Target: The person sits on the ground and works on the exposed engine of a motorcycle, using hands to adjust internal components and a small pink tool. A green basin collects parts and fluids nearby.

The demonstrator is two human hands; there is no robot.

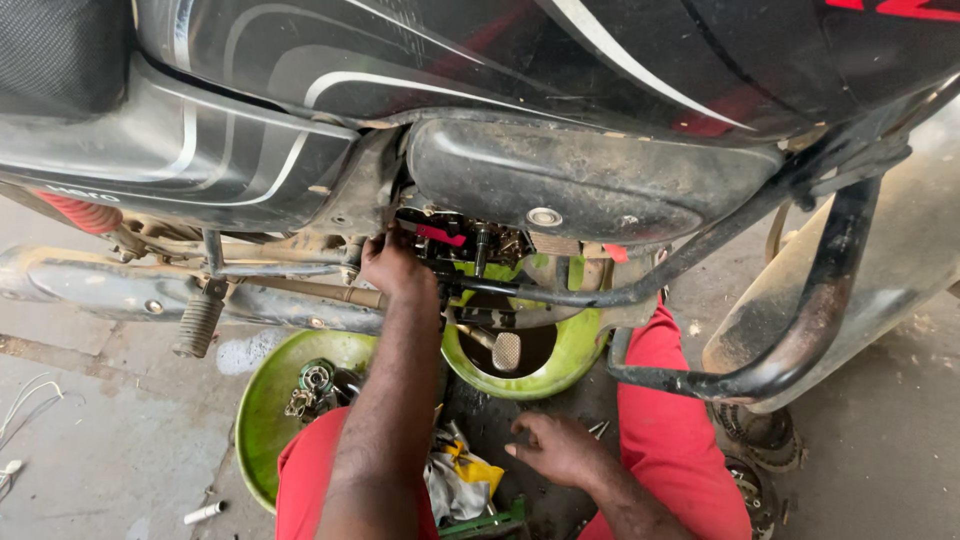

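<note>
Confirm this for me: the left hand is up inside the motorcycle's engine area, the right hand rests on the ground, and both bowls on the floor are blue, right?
Not quite. The head view shows both bowls are green, not blue. The rest holds: the left hand reaches into the motorcycle engine area, and the right hand rests low on the ground.

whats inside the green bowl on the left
The green bowl holds a small heap of metal parts, one round like a gear or bearing. The left hand's forearm and a red-clad knee cover the bowl's right side, so anything there is hidden.
</note>
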